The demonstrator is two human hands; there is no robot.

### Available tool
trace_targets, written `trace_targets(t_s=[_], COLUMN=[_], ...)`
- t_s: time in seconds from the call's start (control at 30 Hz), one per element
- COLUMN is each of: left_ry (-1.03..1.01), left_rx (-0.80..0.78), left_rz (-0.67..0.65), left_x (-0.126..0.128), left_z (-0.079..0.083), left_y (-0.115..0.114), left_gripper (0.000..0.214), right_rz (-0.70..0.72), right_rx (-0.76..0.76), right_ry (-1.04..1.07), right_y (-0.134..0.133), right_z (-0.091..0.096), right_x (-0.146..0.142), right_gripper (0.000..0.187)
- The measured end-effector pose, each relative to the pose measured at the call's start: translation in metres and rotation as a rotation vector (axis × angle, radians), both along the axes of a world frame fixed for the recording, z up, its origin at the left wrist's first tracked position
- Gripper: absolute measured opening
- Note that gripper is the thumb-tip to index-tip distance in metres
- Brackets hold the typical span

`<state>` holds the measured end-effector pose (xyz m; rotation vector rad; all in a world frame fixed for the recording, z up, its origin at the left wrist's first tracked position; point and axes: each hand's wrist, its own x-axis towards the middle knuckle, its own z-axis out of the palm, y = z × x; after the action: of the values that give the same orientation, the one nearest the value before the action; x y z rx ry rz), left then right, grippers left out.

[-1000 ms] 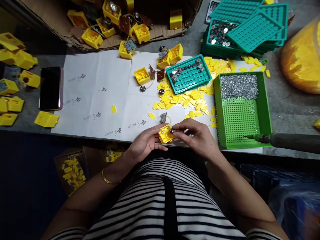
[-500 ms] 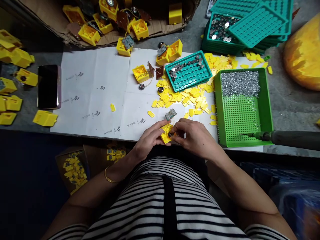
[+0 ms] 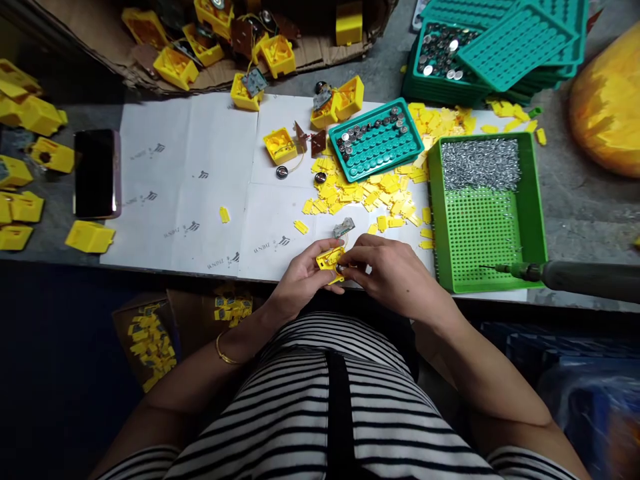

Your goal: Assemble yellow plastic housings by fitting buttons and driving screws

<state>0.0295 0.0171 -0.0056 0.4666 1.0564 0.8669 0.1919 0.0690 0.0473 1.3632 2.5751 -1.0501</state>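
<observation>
My left hand [image 3: 301,272] is closed around a small yellow plastic housing [image 3: 327,259] near the table's front edge, its open side up. Thin wires run from the housing to a grey circuit board [image 3: 344,227] just beyond it. The fingertips of my right hand [image 3: 387,267] pinch a small dark round part [image 3: 340,268] at the housing's right side; the fingers partly cover it. Yellow flat pieces [image 3: 387,190] lie scattered past my hands. Among them rests a teal tray [image 3: 376,160] partly filled with round metal parts.
To the right stands a green bin [image 3: 440,220] of small screws, with an electric screwdriver [image 3: 575,277] lying over it. A stack of teal trays [image 3: 440,87] is behind. On the left are a phone [image 3: 96,175] and yellow housings [image 3: 90,235]. A cardboard box [image 3: 107,50] holds more.
The yellow housing has turned and tilted in my left hand, so more of its inside shows. My left thumb now lies across its near side. My right fingers remain at the round part.
</observation>
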Motion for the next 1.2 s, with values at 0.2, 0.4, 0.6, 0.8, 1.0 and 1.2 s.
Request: trace_targets(t_s=[0.2,0.4,0.6,0.8,1.0,1.2], left_ry=[0.017,0.047,0.022,0.042,0.145,0.135], left_rx=[0.030,0.082,0.039,-0.003,0.006,0.009], left_rz=[-0.004,-0.025,-0.117,-0.138,-0.226,-0.339], left_x=[0.000,0.001,-0.002,-0.001,-0.007,-0.006], left_z=[0.003,-0.001,0.003,0.004,0.007,0.008], left_y=[0.000,0.001,-0.001,-0.003,0.000,0.000], left_gripper=[0.048,0.046,0.044,0.046,0.035,0.021], right_rz=[-0.039,-0.149,-0.545,-0.249,-0.210,-0.292], right_rx=[0.026,-0.062,0.045,-0.111,-0.140,-0.646], right_ry=[0.104,0.333,0.597,0.579,0.509,0.680], right_y=[-0.008,-0.012,-0.007,0.010,0.019,0.021], right_z=[-0.004,-0.003,-0.022,-0.033,-0.025,-0.030], right_x=[0.005,0.011,0.022,0.024,0.028,0.034], right_gripper=[0.018,0.022,0.032,0.030,0.022,0.026])
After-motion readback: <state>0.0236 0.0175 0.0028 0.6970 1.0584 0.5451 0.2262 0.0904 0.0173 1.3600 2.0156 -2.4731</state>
